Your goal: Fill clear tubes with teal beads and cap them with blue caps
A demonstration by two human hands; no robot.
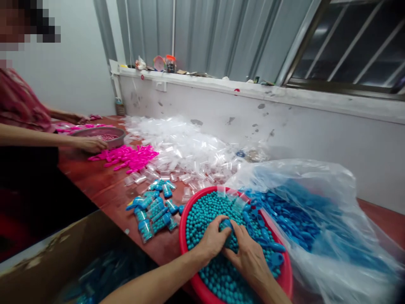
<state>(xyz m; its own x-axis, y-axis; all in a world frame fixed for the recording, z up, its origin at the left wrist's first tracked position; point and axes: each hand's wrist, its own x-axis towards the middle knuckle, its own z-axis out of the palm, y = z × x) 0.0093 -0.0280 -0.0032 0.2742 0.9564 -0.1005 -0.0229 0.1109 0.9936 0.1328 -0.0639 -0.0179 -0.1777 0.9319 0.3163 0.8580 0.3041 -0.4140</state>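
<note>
Over a red basin (184,236) full of small teal beads (209,207), my two hands meet. My left hand (212,238) curls its thumb and fingers round a small blue plastic piece (225,228). From the other side, my right hand (248,251) closes on the same piece; the fingers partly hide it, so its full shape cannot be made out. Blue spoon-like plastic parts (275,253) and a few clear tubes (238,203) lie on the beads at the basin's right and far side. Left of the basin lie several bead-filled clear tubes (156,211) with blue ends.
A plastic bag (335,181) of blue parts (291,211) lies right. Clear tubes (186,143) are heaped by the wall. At left, a co-worker's hand (93,145) is by a bowl (120,137) and pink parts (133,157). A cardboard box (57,253) stands lower left.
</note>
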